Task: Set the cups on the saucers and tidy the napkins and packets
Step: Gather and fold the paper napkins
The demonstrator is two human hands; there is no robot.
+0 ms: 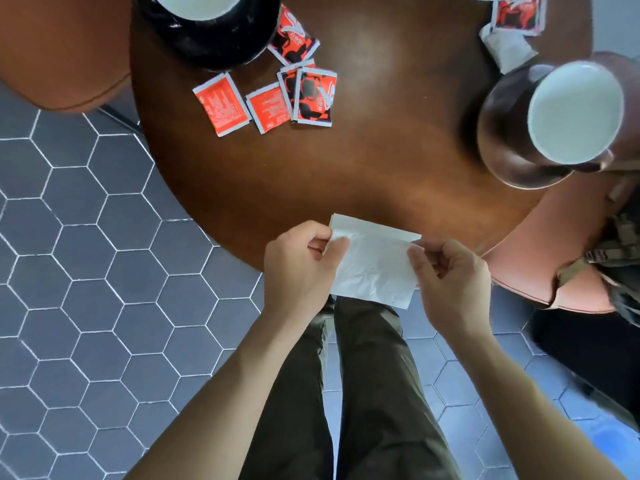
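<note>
A white paper napkin (375, 265) hangs over the near edge of the round brown table (363, 157). My left hand (298, 268) pinches its upper left corner and my right hand (446, 275) pinches its upper right corner. A white cup (575, 112) stands on a dark saucer (502, 143) at the right. Another white cup (197, 5) on a black saucer (214, 43) sits at the top left, cut off by the frame. Several red and black packets (273, 95) lie scattered beside the black saucer. More packets (517, 13) and a folded white napkin (507, 46) lie at the top right.
An orange chair (62, 53) stands at the upper left and a pink chair (568, 258) at the right, with a camouflage bag (620, 258) on it. Grey hexagon floor tiles (86, 271) spread below. My legs (353, 393) are against the table's near edge.
</note>
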